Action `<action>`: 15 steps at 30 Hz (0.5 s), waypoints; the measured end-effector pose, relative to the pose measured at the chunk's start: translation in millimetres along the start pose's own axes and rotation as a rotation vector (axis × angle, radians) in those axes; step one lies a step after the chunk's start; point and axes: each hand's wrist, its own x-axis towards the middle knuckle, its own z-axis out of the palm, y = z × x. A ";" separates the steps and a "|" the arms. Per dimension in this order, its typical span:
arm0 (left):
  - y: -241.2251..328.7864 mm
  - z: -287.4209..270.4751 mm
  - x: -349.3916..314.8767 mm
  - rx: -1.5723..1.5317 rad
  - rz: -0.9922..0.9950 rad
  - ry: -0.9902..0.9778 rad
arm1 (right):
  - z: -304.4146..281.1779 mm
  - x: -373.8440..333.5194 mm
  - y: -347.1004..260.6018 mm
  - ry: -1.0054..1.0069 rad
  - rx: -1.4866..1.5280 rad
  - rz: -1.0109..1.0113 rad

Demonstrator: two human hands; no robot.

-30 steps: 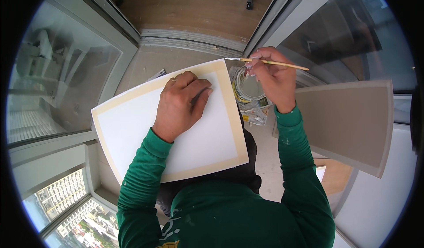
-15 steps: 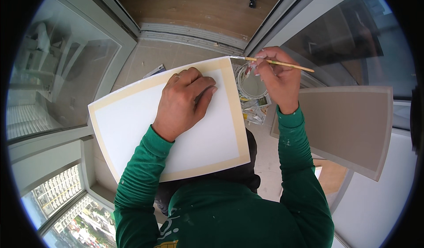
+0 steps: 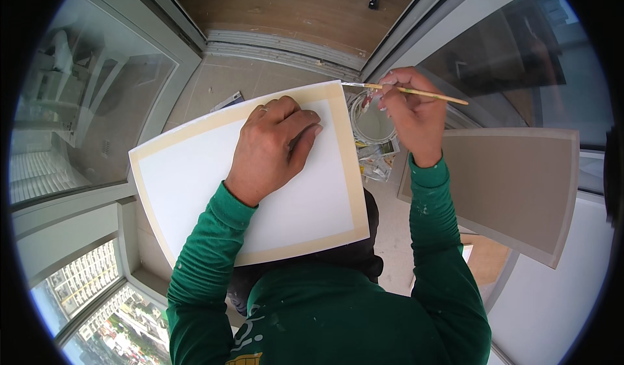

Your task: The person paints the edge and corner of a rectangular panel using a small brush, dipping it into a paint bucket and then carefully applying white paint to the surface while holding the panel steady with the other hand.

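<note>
A white canvas or panel [image 3: 188, 193] with cream masking tape along its border lies tilted across my lap. My left hand [image 3: 276, 144] rests on it near the far edge, knuckles up and fingers curled; no object shows in it. My right hand [image 3: 416, 108] pinches a thin paintbrush [image 3: 432, 94] with a wooden handle. White paint coats the brush's tip end, which is at the far right corner of the panel. Paint smears mark the right fingertips. Below the brush stands a round white tub [image 3: 374, 121], partly hidden by the right hand.
Rightward, a brown-grey canvas [image 3: 494, 183] with a pale border leans near the wall. Printed packaging [image 3: 377, 167] lies by the tub. A small flat item [image 3: 227, 100] sits past the panel's far edge. Glass door panels [image 3: 110, 105] flank me, with a sliding-door track [image 3: 286, 48] ahead.
The right hand and brush have shifted slightly to the right, bringing the brush tip out to the panel's corner. The left hand has hardly moved on the panel.
</note>
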 end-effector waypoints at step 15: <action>1.0 0.1 0.6 -0.008 -0.015 0.003 | 3.5 1.3 -1.1 0.028 0.002 0.021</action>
